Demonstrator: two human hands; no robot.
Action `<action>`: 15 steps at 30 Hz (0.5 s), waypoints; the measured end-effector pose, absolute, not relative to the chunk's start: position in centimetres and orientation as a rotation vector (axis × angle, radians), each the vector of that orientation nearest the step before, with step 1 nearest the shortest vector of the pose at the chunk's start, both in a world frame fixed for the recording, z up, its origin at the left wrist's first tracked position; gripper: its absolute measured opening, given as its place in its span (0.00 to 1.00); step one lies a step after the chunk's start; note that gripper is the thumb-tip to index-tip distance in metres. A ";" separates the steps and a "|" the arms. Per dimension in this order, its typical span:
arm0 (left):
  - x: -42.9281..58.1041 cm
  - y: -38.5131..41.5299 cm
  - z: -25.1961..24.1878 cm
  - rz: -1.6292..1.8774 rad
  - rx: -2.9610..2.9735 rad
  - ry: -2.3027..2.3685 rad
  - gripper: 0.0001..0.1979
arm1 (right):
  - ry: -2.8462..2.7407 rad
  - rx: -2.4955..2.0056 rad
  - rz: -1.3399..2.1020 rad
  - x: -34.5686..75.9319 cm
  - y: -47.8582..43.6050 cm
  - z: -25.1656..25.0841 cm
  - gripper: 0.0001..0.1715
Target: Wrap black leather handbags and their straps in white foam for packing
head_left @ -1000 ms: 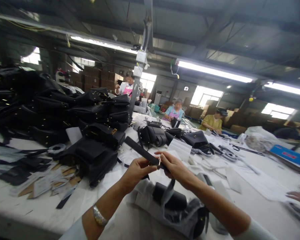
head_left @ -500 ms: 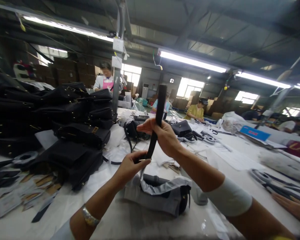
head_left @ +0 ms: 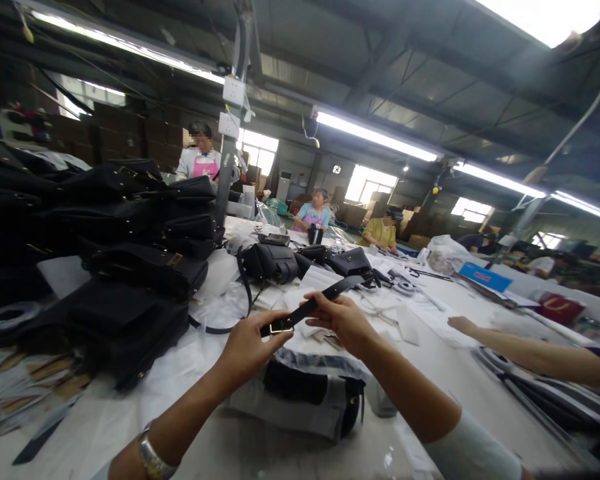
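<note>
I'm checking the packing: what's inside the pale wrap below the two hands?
Seemingly a black bag; its upper part and gold fitting show. The wrap hides much of its front; its contents cannot be seen.

The strap (head_left: 301, 312) looks like smooth black leather; its buckle (head_left: 281, 330) is shiny gold-toned metal, the bracelet (head_left: 153, 455) polished silvery metal.

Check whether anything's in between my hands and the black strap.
Nothing visible is: your left hand holds the black strap beside its gold-coloured buckle, and your right hand holds it farther along.
</note>
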State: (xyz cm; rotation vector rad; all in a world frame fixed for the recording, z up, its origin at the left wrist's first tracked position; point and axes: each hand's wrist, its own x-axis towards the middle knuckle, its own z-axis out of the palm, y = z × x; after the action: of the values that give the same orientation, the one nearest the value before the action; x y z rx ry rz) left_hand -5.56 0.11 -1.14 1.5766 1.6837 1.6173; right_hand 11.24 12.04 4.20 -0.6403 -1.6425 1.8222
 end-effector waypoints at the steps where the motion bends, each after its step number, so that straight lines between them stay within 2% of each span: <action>1: -5.6 0.1 -1.1 1.613 1.591 1.695 0.16 | -1.587 -0.634 1.803 11.3 12.1 4.4 0.24; 15: -5.7 0.0 -1.3 1.644 1.612 1.718 0.16 | -1.144 -0.694 1.767 11.8 13.1 4.6 0.17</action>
State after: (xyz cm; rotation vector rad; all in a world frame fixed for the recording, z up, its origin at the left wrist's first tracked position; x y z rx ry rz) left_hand -5.70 0.01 -1.29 1.6119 1.7185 1.6435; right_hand 11.76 13.07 4.57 -0.6936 -1.1445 1.7674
